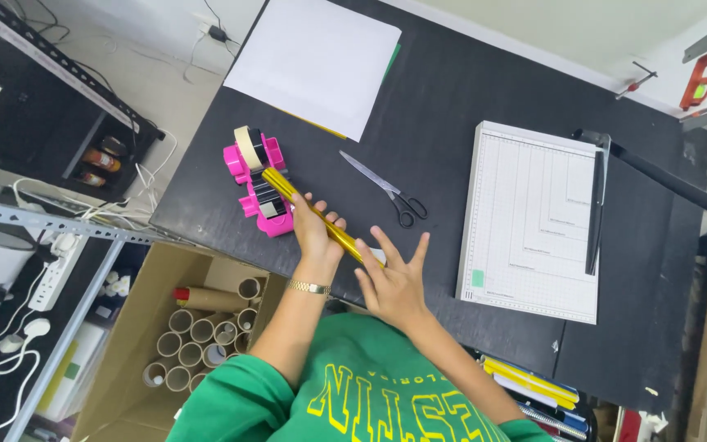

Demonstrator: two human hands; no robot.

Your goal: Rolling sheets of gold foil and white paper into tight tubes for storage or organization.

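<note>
A long thin roll of shiny gold foil (281, 185) lies slantwise on the black table (452, 98), near its front edge. My left hand (314, 232), with a gold watch on the wrist, is curled over the roll's middle and grips it. My right hand (396, 281) rests on the roll's near end, palm down with its fingers spread. The far end of the roll lies over a pink tape dispenser (249, 205) that carries rolls of tape.
Scissors (388, 188) lie just beyond my hands. A white paper trimmer (533, 217) with a black arm sits to the right, and white sheets (317, 61) at the back. A cardboard box of tubes (198, 327) stands on the floor at left, beside a metal shelf and power strip.
</note>
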